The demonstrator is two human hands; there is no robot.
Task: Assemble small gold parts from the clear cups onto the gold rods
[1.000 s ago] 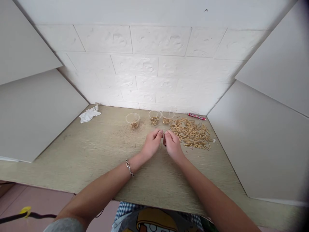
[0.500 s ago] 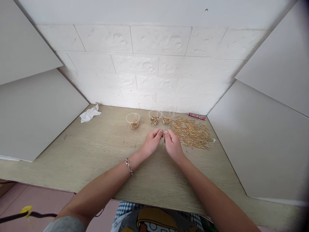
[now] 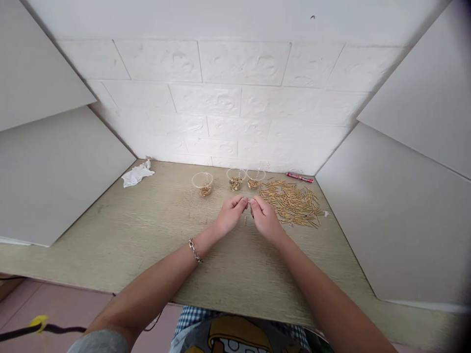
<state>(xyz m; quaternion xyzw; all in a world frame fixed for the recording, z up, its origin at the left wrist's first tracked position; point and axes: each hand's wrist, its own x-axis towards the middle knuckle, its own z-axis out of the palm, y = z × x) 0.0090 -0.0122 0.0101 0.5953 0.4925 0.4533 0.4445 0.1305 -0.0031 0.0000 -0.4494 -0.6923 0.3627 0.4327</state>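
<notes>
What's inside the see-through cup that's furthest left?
Inside the left cup is a little heap of shiny gold-coloured bits. The top ones cover those underneath, so I can't see the buried ones.

- This looks like a bench in a small-parts workshop; whether it stands in a home or a factory cannot be told.
- A worn, wood-grained table [image 3: 147,220] meets a white brick-patterned wall [image 3: 204,98], and pale panels [image 3: 55,176] close off both sides.
- Gold-coloured rods [image 3: 290,203] lie heaped in bulk.
- Three clear plastic cups [image 3: 196,185] hold small gold-coloured parts [image 3: 205,190].
- A black cable [image 3: 68,329] crosses above a pinkish floor [image 3: 62,306].
</notes>
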